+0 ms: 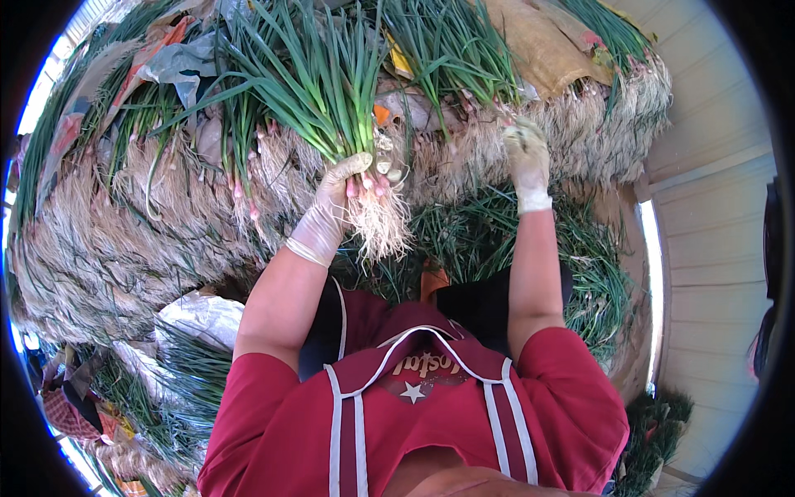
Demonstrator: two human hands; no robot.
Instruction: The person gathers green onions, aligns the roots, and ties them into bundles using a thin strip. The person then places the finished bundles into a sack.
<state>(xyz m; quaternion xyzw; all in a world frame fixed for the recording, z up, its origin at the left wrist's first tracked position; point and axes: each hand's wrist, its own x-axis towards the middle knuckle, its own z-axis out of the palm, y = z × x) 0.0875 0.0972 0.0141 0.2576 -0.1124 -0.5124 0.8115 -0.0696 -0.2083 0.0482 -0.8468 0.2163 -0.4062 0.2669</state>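
My left hand, in a thin pale glove, grips a bunch of green garlic or similar onion-like plants just above their bulbs. Its long green leaves fan up and away from me. Small pink bulbs show beside my thumb, and a tuft of pale stringy roots hangs below. My right hand, also gloved, is at the root-lined front of the heap. Its curled fingers are near a pinkish stalk base; blur hides whether they hold it.
Brown sacking and torn plastic sheeting lie over parts of the heap. Loose green leaves litter the ground around my legs. More plants and a white plastic sack are at my left. A pale sheet wall rises on the right.
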